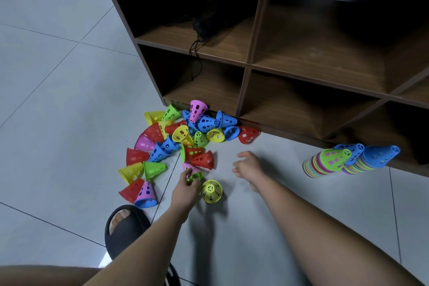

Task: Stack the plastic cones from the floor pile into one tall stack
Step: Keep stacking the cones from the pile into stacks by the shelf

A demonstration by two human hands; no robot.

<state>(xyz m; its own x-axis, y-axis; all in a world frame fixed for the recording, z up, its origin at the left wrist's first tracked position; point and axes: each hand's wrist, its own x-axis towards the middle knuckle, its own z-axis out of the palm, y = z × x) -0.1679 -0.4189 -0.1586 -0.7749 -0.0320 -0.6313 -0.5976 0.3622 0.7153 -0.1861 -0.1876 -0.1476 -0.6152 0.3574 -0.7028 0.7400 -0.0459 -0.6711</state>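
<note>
A loose pile of perforated plastic cones (183, 137) in red, yellow, green, blue and pink lies on the floor in front of the shelf. My left hand (185, 187) grips a green cone (194, 176) nested with a pink one at the pile's near edge. A yellow cone (211, 191) stands upright just right of that hand. My right hand (249, 166) hovers over bare floor with relaxed fingers, holding nothing. Three tall cone stacks stand at the right: one topped green (325, 161) and two topped blue (371, 158).
A dark wooden cubby shelf (249, 62) rises behind the pile, with a black mesh bag (209, 14) in an upper compartment. My foot in a black slipper (125, 230) stands at the lower left. Grey floor tiles (58, 100) stretch left and between pile and stacks.
</note>
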